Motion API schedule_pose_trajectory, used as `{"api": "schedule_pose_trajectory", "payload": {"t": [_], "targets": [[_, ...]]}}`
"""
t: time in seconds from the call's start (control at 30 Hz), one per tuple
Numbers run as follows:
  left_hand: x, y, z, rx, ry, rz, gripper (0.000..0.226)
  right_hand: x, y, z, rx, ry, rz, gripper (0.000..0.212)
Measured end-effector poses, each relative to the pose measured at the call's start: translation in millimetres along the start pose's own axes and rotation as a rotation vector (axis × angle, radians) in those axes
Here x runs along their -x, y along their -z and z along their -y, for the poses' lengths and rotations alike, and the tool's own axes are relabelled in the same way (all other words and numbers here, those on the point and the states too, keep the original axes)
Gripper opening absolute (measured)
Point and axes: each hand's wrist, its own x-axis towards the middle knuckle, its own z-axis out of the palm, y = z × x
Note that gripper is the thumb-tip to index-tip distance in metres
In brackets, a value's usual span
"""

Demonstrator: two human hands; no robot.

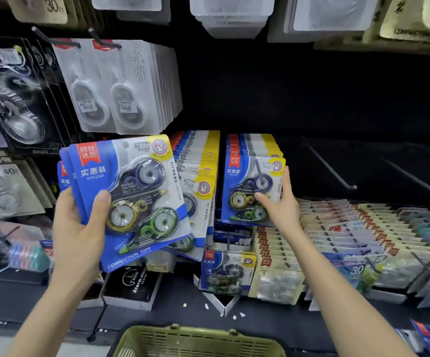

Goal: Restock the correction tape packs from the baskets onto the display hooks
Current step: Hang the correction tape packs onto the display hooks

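Head: two hands (pixel 77 228) (pixel 282 206), packs (pixel 141 173), one basket (pixel 175 330)

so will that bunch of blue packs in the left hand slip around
Probably apt to slip: the blue packs are fanned out in the left hand, and their card looks glossy. Likely fairly stiff, since the front one looks flat though gripped only at its left side. Probably light: one hand carries several.

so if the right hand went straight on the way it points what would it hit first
The right hand points up and inward, pinching a pack. First in its line is likely the row of packs hanging just behind that one, though depth is unclear.
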Motion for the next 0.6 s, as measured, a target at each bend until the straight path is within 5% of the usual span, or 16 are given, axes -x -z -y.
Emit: {"api": "schedule_pose_trajectory", "payload": {"t": [0.37, 0.43, 0.5, 0.6], "targets": [[0.1, -16.0, -12.6, 0.084, 0.018, 0.021, 0.009, -6.8, 1.9, -6.7, 0.250, -0.118, -0.098, 0.101], [2.4, -16.3, -13.2, 0.118, 0.040, 0.070, 0.005, 19.7, 8.2, 4.2, 0.131, -0.074, -0.216, 0.089], [7.2, -19.1, -13.6, 0.142, 0.065, 0.125, 0.024, 53.9, 14.9, 31.0, -0.110, 0.029, -0.226, 0.066], [20.4, -35.1, -18.1, 0.172, 0.101, 0.198, 0.027, 94.7, 18.5, 78.5, -0.303, 0.091, 0.054, 0.052]]}}
